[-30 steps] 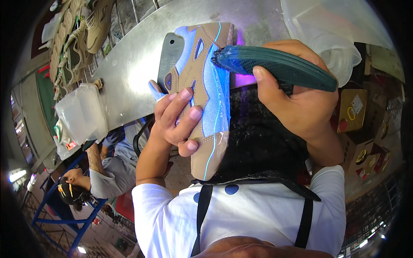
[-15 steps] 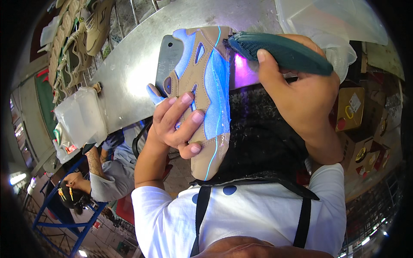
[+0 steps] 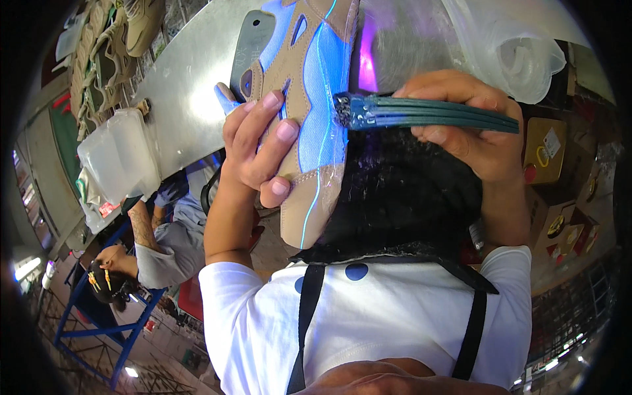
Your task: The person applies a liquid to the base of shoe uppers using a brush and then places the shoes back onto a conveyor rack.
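My left hand point(image 3: 255, 146) grips a beige shoe upper point(image 3: 304, 214) with panels that look blue-violet under the light, its fingers spread over the top and pressing on its side. A bright blue line runs lengthwise along the shoe's side. Behind the upper shows a grey plate point(image 3: 252, 39) with a hole in it. In my right hand point(image 3: 471, 122) is a dark green brush point(image 3: 428, 113), held level and seen edge-on. Its dark bristle end meets the right edge of the shoe, near the middle of its length.
A metal table point(image 3: 191, 85) stretches behind the shoe, with a violet glow on it. Clear plastic point(image 3: 520, 59) lies at the back right, and a translucent container point(image 3: 122, 158) stands left. Shoe uppers point(image 3: 105, 66) hang at far left. Another person point(image 3: 168, 243) sits at left. Boxes point(image 3: 545, 158) stand right.
The brush has come down from the shoe's upper end to its middle edge and turned edge-on. My left hand and the shoe sit higher and slightly further left in view.
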The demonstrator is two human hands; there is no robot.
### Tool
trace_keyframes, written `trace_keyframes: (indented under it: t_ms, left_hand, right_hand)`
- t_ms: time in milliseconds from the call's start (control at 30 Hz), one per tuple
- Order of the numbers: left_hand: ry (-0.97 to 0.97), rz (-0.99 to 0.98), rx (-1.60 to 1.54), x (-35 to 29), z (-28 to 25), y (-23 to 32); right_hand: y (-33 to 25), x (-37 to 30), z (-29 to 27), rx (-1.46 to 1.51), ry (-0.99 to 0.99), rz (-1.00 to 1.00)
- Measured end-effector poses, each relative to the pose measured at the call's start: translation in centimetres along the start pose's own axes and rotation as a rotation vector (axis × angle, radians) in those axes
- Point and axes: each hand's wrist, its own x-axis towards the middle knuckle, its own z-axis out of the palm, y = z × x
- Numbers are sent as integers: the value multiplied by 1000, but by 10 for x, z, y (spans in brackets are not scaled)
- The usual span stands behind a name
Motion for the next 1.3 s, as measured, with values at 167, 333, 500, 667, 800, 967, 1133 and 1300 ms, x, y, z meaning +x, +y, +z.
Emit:
trace_keyframes:
  t_ms: [167, 333, 500, 667, 800, 967, 1133, 1300]
  left_hand:
    - [-15, 36, -38, 4, -1, -3]
    - [-91, 34, -40, 13, -9, -1]
    - [-118, 69, -36, 19, -10, -4]
    - [-162, 105, -36, 26, -15, -6]
    - [-137, 111, -21, 27, -14, -5]
    - [-100, 107, 15, 33, -10, -1]
    - [-158, 74, 33, 49, -15, 6]
    - [-134, 97, 75, 53, -14, 7]
  right_hand:
    - [-19, -17, 17, -45, 54, 107]
    - [-28, -15, 19, -196, 19, 31]
    - [-38, -7, 15, -231, -46, 38]
    - [-38, -6, 9, -203, -102, 10]
    - [-41, -10, 8, -232, -162, -66]
    - [-44, -29, 25, -314, -65, -227]
    - [-62, -47, 48, -436, 58, -186]
    - [-73, -44, 47, -408, 8, -152]
